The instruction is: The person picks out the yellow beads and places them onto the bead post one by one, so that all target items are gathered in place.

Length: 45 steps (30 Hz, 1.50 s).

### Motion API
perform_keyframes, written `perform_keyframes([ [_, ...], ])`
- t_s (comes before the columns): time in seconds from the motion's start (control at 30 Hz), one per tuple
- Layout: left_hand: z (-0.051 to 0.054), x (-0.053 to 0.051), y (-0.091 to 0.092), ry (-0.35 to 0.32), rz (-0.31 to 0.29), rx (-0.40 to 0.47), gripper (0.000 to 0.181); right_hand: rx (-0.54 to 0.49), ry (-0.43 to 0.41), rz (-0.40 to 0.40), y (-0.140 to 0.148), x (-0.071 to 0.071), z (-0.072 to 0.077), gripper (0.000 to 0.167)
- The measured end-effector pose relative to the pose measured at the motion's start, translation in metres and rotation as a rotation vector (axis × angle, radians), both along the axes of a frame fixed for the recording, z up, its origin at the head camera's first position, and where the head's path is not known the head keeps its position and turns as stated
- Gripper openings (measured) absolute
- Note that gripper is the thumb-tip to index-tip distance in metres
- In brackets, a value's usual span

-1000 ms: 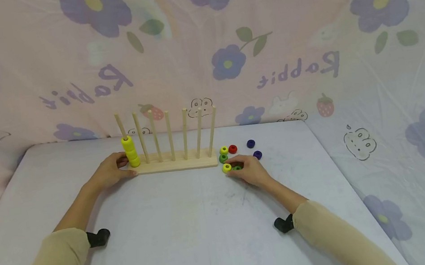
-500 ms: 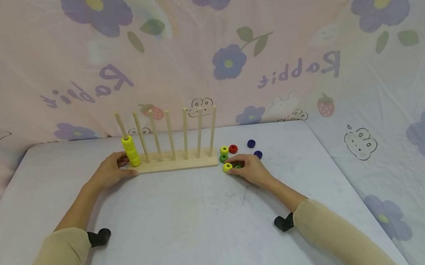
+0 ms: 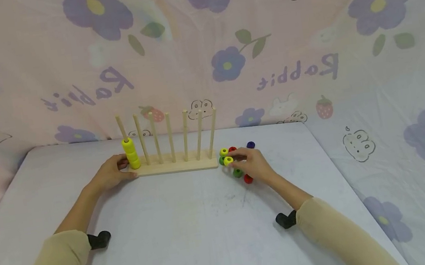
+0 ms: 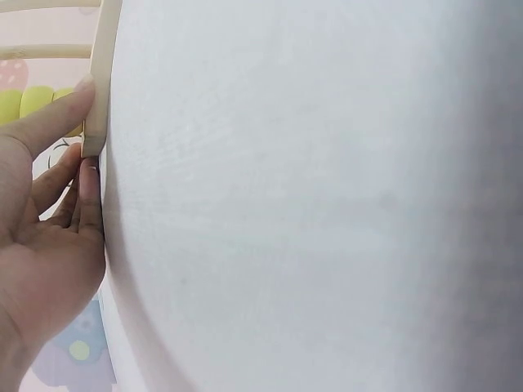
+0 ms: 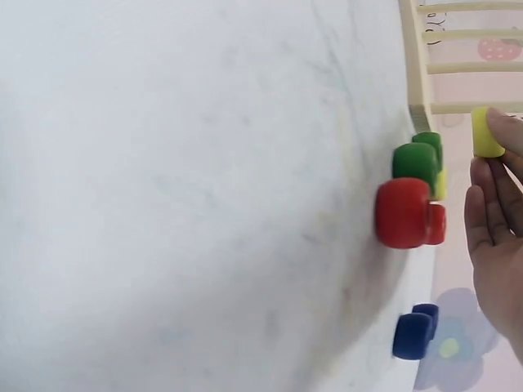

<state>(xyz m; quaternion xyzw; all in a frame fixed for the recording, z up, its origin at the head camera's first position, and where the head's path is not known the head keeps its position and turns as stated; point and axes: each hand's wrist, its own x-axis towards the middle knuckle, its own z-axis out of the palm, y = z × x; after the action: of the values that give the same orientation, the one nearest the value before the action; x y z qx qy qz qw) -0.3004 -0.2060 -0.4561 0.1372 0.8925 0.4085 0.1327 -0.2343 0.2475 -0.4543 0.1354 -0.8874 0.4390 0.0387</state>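
Note:
In the head view a wooden peg rack (image 3: 177,168) with several upright pegs stands near the back of the table. Yellow beads (image 3: 131,154) are stacked on its leftmost peg. My left hand (image 3: 111,170) holds the left end of the base, thumb at the front and fingers behind. A yellow bead (image 3: 228,161) is pinched between the thumb and fingers of my right hand (image 3: 257,164). The right wrist view shows this bead held above the table, apart from the loose beads beside the rack's right end.
Close to the right hand lie a green bead (image 3: 237,173), a red bead (image 3: 248,179), another yellow bead (image 3: 224,152) and a second red bead (image 3: 232,149). Blue beads (image 5: 411,336) sit farther right. A patterned cloth (image 3: 183,41) hangs behind the white table (image 3: 170,238).
My right hand has raised the pinched yellow bead from the table. The green and red beads under the hand have come into sight. The left hand has stayed on the rack.

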Motion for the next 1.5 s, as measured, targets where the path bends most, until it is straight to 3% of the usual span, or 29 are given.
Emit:
perform_keyframes([
  [0.3, -0.001, 0.000, -0.001, 0.008, -0.002, 0.000, 0.086, 0.034, 0.073, 0.031, 0.000, -0.004, 0.020, 0.028],
  [0.5, -0.001, 0.000, -0.002, 0.009, 0.000, -0.010, 0.087, -0.003, 0.106, 0.047, -0.001, -0.005, 0.034, 0.028],
  [0.73, 0.002, 0.003, -0.002, 0.013, -0.006, -0.016, 0.088, -0.070, 0.094, 0.090, -0.004, -0.005, 0.051, 0.029],
  [0.93, 0.001, 0.002, -0.004, 0.007, 0.003, -0.002, 0.086, -0.062, 0.106, 0.098, -0.005, -0.010, 0.062, 0.029],
  [1.17, -0.001, 0.000, -0.004, 0.016, -0.003, 0.001, 0.085, -0.055, 0.193, 0.108, -0.011, -0.012, 0.081, 0.032],
  [1.5, -0.003, -0.004, -0.001, 0.001, -0.006, 0.007, 0.084, -0.034, 0.279, 0.113, -0.029, 0.003, 0.121, 0.031],
])
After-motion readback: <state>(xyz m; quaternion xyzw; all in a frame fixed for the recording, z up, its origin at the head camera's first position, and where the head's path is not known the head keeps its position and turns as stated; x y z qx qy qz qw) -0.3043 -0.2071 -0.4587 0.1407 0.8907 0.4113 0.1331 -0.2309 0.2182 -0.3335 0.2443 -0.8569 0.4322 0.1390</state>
